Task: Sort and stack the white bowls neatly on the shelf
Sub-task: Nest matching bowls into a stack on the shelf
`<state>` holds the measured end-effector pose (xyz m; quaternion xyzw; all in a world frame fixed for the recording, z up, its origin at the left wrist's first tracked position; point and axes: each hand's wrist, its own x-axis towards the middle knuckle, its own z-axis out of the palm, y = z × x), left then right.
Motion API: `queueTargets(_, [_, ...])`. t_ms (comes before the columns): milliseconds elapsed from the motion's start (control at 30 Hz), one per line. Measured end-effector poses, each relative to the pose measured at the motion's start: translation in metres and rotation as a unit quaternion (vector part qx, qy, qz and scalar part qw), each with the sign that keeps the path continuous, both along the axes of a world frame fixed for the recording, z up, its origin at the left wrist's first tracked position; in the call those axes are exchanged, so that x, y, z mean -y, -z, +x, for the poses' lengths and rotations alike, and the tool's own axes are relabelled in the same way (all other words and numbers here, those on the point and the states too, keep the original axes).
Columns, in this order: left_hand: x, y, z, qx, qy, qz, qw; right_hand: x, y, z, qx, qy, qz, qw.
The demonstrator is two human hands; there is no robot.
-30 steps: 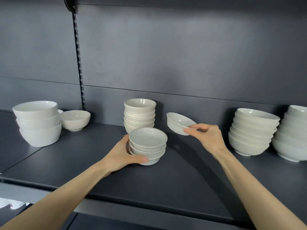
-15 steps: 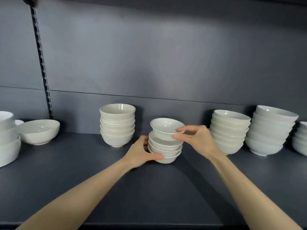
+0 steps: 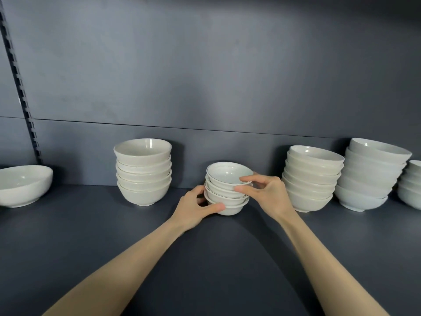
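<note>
A short stack of small white bowls [image 3: 224,198] stands in the middle of the dark shelf [image 3: 114,236]. On top of it sits a small white bowl [image 3: 227,173], slightly tilted. My right hand [image 3: 265,195] pinches this top bowl's near right rim with thumb and fingers. My left hand [image 3: 196,207] grips the base of the stack from the left, thumb across the lowest bowl.
A taller stack of deeper bowls [image 3: 143,171] stands to the left, a single wide bowl [image 3: 22,184] at far left. Two stacks of larger bowls [image 3: 312,176] [image 3: 371,174] stand close on the right, another at the frame edge [image 3: 412,183]. A slotted upright [image 3: 20,87] runs up the back wall.
My right hand carried the loose bowl left and set it onto the small stack. My left hand kept hold of the stack's base. My view shifted right and closer.
</note>
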<state>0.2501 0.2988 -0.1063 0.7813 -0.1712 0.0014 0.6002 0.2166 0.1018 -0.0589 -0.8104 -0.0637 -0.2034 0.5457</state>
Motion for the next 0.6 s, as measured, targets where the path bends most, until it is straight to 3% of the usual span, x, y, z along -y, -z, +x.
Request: queueTargets(600, [-0.003,0.004,-0.001,0.022,-0.014,-0.003,1.0,0.014,0.0,-0.009,-0.017,-0.021,0.008,1.0])
